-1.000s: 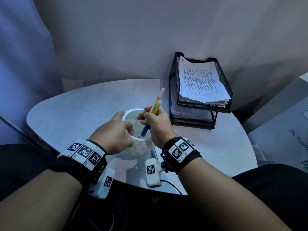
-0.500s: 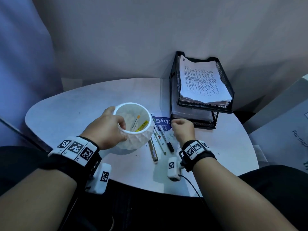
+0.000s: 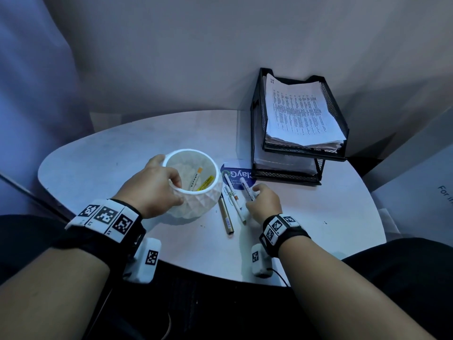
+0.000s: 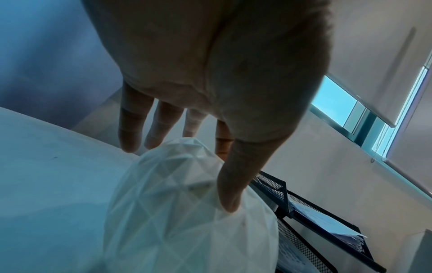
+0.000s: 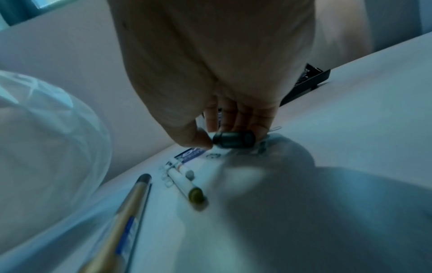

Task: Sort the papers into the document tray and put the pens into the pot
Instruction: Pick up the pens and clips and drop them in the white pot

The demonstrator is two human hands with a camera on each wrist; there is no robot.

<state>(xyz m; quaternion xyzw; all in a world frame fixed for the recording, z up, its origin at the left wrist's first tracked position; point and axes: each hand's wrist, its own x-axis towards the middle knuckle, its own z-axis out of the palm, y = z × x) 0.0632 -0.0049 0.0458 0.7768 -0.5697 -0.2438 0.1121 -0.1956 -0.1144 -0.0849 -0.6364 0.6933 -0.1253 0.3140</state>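
My left hand [image 3: 153, 190] gripped the rim of the white pot [image 3: 196, 202]; my right hand [image 3: 263, 204] pinched a black-capped white pen [image 3: 246, 188] on the table [image 3: 318, 217].

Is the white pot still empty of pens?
No, the head view shows two pens lying inside the white pot, which the left hand grips by its rim.

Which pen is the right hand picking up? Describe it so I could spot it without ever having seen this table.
Start at the black document tray, then drop to the blue sticker in front of it. The white marker slants across that sticker, pinched by the right hand. Unlike the gold pen and the other white pen lying flat, it has a dark cap.
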